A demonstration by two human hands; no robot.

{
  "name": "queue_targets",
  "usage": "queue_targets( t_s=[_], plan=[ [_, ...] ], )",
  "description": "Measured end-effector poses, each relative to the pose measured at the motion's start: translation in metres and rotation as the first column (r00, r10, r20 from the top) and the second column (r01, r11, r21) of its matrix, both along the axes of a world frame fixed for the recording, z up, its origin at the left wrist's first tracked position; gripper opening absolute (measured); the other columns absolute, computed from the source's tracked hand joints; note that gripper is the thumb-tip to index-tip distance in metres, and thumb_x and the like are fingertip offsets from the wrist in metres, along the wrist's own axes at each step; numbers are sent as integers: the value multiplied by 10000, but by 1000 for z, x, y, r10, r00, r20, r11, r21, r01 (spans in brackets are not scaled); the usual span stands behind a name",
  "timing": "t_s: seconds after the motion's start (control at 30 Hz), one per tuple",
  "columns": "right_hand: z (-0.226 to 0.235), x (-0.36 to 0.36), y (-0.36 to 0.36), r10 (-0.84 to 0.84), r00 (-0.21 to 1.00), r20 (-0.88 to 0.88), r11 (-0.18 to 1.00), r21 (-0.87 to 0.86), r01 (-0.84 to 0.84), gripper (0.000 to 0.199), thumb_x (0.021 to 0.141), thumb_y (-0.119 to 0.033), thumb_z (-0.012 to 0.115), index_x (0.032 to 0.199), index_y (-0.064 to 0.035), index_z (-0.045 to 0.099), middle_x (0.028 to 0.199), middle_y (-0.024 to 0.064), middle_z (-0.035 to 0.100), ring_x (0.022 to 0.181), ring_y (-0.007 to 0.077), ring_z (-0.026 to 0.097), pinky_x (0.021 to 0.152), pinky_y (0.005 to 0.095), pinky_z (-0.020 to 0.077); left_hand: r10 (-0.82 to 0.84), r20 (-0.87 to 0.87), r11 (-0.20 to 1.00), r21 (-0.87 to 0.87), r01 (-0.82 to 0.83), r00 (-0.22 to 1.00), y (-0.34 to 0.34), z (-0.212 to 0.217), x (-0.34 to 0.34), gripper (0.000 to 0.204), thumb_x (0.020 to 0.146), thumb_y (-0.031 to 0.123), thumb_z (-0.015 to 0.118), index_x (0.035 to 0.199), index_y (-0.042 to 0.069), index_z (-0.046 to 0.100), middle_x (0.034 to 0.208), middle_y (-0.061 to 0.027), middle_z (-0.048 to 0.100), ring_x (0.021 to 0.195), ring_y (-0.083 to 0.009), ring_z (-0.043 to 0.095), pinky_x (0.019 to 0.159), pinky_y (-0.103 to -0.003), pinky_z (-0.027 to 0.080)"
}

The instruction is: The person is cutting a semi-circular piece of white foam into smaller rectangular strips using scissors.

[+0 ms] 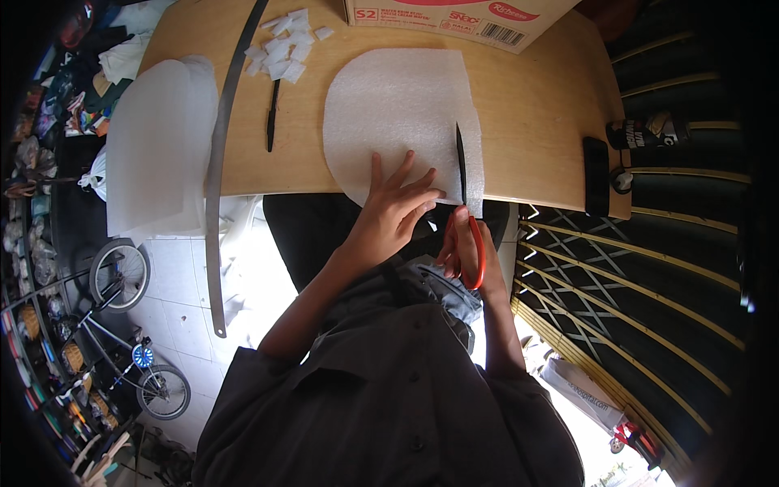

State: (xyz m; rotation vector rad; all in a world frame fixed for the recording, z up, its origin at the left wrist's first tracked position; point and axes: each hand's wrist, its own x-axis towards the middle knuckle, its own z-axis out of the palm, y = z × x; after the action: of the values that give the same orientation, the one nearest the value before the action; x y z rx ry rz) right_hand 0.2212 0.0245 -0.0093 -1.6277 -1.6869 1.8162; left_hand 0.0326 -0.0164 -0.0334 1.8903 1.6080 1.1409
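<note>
A white foam sheet (398, 97) with a rounded left side lies on the table, its near end over the front edge. My left hand (393, 207) presses on its near part, fingers spread; whether the thumb goes under the sheet I cannot tell. Orange-handled scissors (479, 256) are in my right hand (462, 243), just off the table's front edge. Their dark blade (462, 154) lies along the right side of the sheet, where a narrow strip (475, 191) runs beside it. The other blade is hidden.
Stacked foam sheets (158, 146) overhang the wooden table (535, 122) at left, beside a long metal ruler (217, 178). Small white foam pieces (284, 49) and a black pen (271, 122) lie farther in. A cardboard box (454, 20) stands at the back; a phone (596, 176) lies right.
</note>
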Motion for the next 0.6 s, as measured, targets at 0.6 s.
queue_targets(
  t_s=[0.6],
  plan=[
    [-12,3,-3,15,1000,-24,1000,5,-15,808,943,-719,376,719,35,561,643,180,650,393,154,570,378,266,438,-19,-99,1000,-7,19,995,10,3,-22,153,956,86,578,1102,64,616,1244,-61,655,1375,-355,423,1159,-665,143]
  ],
)
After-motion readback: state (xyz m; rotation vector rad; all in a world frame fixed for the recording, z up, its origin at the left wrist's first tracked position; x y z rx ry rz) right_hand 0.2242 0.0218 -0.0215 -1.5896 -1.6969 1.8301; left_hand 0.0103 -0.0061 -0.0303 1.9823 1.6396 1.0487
